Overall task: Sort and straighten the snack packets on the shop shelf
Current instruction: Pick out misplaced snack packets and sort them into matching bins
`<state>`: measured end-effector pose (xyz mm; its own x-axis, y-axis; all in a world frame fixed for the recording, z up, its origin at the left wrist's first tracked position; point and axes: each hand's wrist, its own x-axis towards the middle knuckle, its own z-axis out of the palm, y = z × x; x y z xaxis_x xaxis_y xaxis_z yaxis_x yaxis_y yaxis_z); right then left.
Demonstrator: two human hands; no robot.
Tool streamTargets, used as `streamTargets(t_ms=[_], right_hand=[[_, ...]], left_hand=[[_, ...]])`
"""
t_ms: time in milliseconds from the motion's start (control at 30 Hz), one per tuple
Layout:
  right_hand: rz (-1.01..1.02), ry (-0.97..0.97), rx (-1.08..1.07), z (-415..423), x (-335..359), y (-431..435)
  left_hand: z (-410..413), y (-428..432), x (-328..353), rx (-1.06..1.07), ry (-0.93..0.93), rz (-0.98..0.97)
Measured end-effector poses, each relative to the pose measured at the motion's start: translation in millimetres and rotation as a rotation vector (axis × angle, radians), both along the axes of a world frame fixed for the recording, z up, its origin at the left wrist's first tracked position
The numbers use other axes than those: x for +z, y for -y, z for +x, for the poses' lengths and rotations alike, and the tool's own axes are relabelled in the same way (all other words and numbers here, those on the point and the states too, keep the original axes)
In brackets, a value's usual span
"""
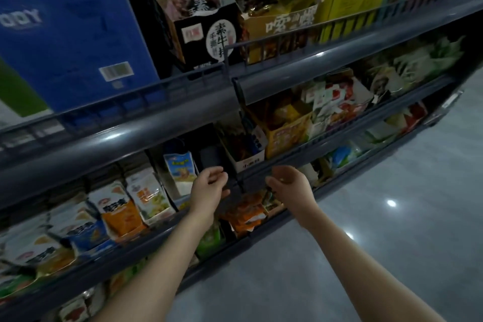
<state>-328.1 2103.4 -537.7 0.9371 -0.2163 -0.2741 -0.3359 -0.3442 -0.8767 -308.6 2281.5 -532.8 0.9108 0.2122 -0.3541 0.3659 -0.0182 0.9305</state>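
Two bare hands hover apart before the shelf [154, 239], the left hand [209, 187] and right hand [288, 187] both with fingers loosely curled, holding nothing. White-and-orange snack packets [119, 213] lean unevenly along the shelf's left stretch; crumpled orange packets [248, 214] lie low between the hands. Above, a blue carton [65, 39] reads "ODY", and a black box [206, 39] shows "素牛".
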Motion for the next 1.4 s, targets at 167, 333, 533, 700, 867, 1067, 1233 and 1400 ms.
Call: streamTargets(t_ms=[167,333,533,700,867,1067,1233,1400], right_hand=[[-0.047,0.028,0.076,62,-29,-3],[-0.105,0.049,0.189,130,-71,-27],[-0.465,0.166,0.137,155,-114,-49],[-0.526,0.145,0.093,162,-112,-53],[-0.517,0.202,0.079,160,-117,-50],[-0.4,0.189,0.082,159,-115,-46],[-0.325,0.155,0.103,160,-111,-39],[-0.347,0.124,0.168,161,-110,-36]], left_hand=[[60,13,-36,0.032,0.049,0.04],[119,21,-72,0.037,0.053,0.07],[141,18,-98,0.07,0.049,-0.114],[134,19,-99,0.1,0.028,-0.174],[135,22,-95,0.132,0.036,-0.192],[129,30,-91,0.182,0.028,-0.209],[120,44,-88,0.255,0.046,-0.281],[117,52,-92,0.357,0.049,-0.4]])
